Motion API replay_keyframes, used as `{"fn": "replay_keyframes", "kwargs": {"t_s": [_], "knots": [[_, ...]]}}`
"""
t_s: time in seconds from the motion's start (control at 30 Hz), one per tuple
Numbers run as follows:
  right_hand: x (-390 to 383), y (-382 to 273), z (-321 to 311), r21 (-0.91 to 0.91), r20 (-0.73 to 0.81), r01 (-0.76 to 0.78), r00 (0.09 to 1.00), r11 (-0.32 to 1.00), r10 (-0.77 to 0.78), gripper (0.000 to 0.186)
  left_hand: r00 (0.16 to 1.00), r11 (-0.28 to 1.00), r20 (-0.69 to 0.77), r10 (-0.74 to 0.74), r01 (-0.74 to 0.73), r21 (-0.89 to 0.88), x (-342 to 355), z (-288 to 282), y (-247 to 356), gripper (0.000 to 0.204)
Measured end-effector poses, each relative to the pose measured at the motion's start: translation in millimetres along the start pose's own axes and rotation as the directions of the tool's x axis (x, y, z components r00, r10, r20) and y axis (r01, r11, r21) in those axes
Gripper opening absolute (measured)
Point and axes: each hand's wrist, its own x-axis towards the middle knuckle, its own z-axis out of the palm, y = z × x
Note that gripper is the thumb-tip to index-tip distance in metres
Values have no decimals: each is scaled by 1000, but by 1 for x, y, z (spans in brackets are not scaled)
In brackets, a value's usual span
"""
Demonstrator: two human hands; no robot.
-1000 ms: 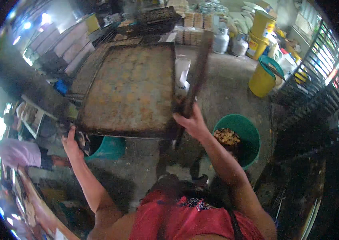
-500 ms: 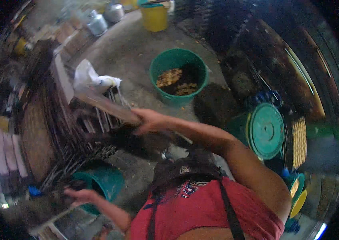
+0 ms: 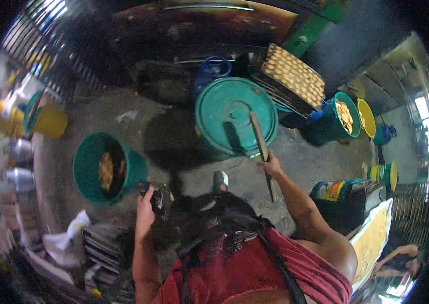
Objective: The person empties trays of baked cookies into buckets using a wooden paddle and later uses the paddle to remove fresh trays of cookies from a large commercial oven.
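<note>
My right hand (image 3: 272,166) grips a long, narrow, flat bar (image 3: 257,133), which reaches up over a large green drum lid (image 3: 217,105). My left hand (image 3: 146,201), lower and to the left, is closed on a dark object (image 3: 155,195) whose exact kind I cannot make out. Beside that hand stands a green bucket (image 3: 85,169) with broken golden pieces inside. Beyond the lid, at upper right, a metal tray (image 3: 293,73) of small round baked items lies tilted on other trays.
Green (image 3: 315,129) and yellow buckets (image 3: 368,121) stand at the right. Stacked dark trays (image 3: 103,245) and a white sack (image 3: 62,240) are at lower left. A co-worker (image 3: 402,256) is by a pale, dough-covered board (image 3: 371,238) at lower right. Metal cylinders (image 3: 19,177) line the left.
The view has swung right toward the green lidded drum. The large baking tray held up earlier is out of my hands; the bar in my right hand now points over the lid.
</note>
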Motion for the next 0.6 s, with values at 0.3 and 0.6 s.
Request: {"fn": "replay_keyframes", "kwargs": {"t_s": [0.3, 0.6], "knots": [[43, 122, -38, 282, -211, -252, 925, 926, 316, 38, 821, 889, 451, -351, 444, -115, 114, 129, -70, 25], [81, 112, -166, 725, -234, -59, 916, 686, 326, 25, 751, 912, 571, -331, 99, 398, 191, 257, -49, 29]]}}
